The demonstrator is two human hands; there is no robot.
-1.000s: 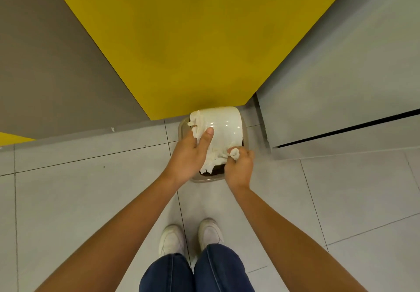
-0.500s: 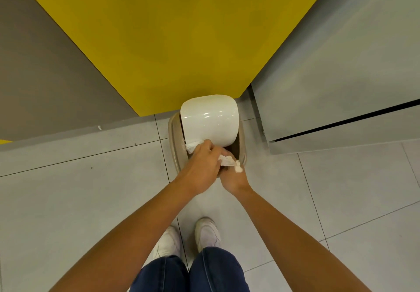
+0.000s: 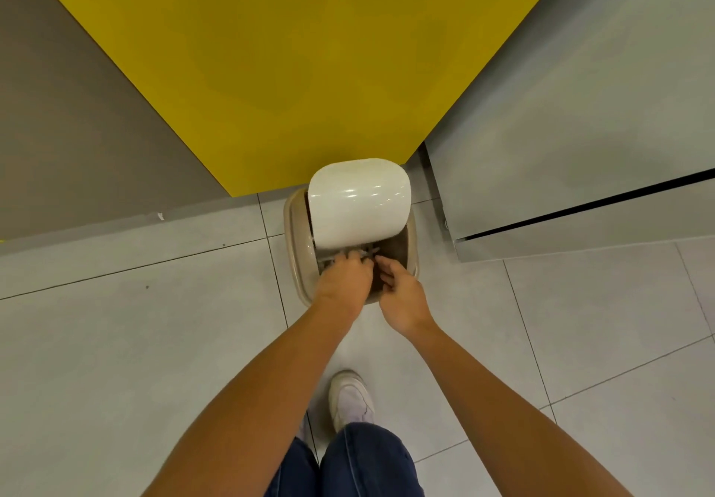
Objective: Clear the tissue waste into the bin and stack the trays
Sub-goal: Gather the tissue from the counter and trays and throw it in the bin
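Bin (image 3: 295,264) of beige plastic stands on the pale grey tiled floor (image 3: 116,341), at the foot of a large yellow panel (image 3: 294,63) that fills the top of the view. A dull brown wall (image 3: 69,128) lies to the left of the panel. To the right is a light grey cabinet (image 3: 580,109) with a dark slot along its lower part.

The bin is a small rounded-rectangle tub with a thick, smooth rim, and its inside is dark. Its glossy white lid (image 3: 360,202) has rounded corners and catches a few streaks of light. It is tipped up over the far half of the bin, so the near half of the mouth is uncovered.

Both bare forearms reach down from the bottom of the view and meet over that opening. The left hand (image 3: 342,279) is palm down with its fingers dipping into the mouth of the bin just under the lid's lower edge. Blur hides whether they grip anything. The right hand (image 3: 402,295) is just beside it, over the near right part of the rim. Its fingers are loosely bent and apart, with nothing seen in them.

A few pale, blurred scraps of tissue (image 3: 365,252) show inside the bin at the left fingertips.

Below, blue jeans (image 3: 367,461) and a white shoe (image 3: 350,400) stand on the tiles near the bin.
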